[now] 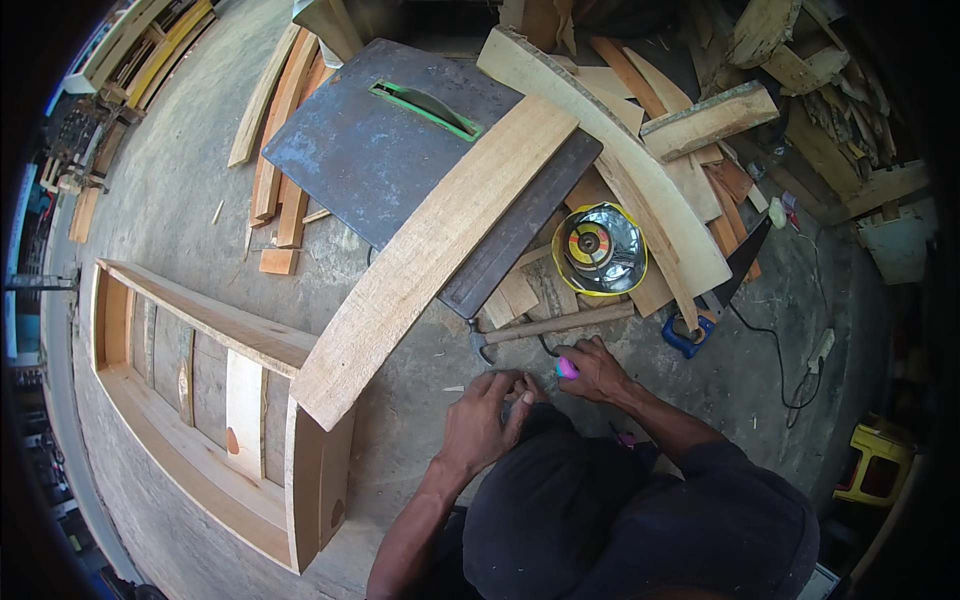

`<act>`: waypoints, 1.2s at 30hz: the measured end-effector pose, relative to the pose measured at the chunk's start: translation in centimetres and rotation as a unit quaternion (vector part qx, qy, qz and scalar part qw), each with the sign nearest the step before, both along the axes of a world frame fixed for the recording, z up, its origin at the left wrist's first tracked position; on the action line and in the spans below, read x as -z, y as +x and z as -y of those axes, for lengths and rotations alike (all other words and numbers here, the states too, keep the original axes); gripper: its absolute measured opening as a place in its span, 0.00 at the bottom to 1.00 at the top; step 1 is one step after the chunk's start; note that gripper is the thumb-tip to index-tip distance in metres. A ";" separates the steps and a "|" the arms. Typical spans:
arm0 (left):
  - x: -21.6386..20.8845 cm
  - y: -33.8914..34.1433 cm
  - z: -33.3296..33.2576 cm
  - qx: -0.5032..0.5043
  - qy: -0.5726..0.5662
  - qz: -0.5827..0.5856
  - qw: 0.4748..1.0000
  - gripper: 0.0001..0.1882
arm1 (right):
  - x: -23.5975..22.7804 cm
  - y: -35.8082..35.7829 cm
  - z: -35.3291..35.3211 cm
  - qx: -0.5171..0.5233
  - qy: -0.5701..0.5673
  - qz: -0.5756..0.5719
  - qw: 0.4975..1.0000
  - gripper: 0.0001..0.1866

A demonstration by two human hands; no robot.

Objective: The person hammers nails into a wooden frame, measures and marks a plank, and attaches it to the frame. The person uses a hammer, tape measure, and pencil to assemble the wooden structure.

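My left hand (484,418) is low in front of my dark-clothed knee, its fingers curled inward; what they hold, if anything, is hidden. To its right, my right hand (594,371) is closed round a small pink and teal object (568,368), whose kind I cannot make out. A dark curved piece shows just beyond these fingers. Past both hands a claw hammer (560,323) lies on the concrete floor, its head toward the left and its wooden handle pointing right. A wide board (440,250) rests slantwise across the dark saw table (350,150), its near end by the wooden frame (200,320).
A yellow-rimmed round container (601,250) holding a disc stands beyond the hammer. A blue-handled handsaw (688,335) lies at the right, near a black cord (780,365). The table has a green-edged slot (425,108). Boards and offcuts (705,130) are piled behind.
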State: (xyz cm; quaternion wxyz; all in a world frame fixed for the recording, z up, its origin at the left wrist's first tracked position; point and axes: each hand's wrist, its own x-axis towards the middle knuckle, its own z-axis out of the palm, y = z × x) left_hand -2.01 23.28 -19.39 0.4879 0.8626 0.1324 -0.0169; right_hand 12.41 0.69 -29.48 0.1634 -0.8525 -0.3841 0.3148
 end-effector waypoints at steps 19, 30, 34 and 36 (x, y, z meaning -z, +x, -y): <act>4.8 -2.8 -0.1 -0.039 -0.476 -0.137 0.868 0.34 | -6.3 -3.3 -4.5 0.149 0.110 -0.460 0.869 0.20; -1.4 -2.9 -7.8 0.045 -0.304 -0.257 0.916 0.13 | -14.7 9.3 -2.8 0.350 0.368 -0.382 0.772 0.14; -4.2 -3.7 -10.6 -0.006 -0.154 -0.361 0.920 0.20 | -11.4 8.2 1.1 0.346 0.306 -0.351 0.814 0.18; -6.1 -3.0 -11.7 -0.085 -0.162 -0.329 0.927 0.20 | -8.0 6.0 3.3 0.305 0.144 -0.297 0.893 0.17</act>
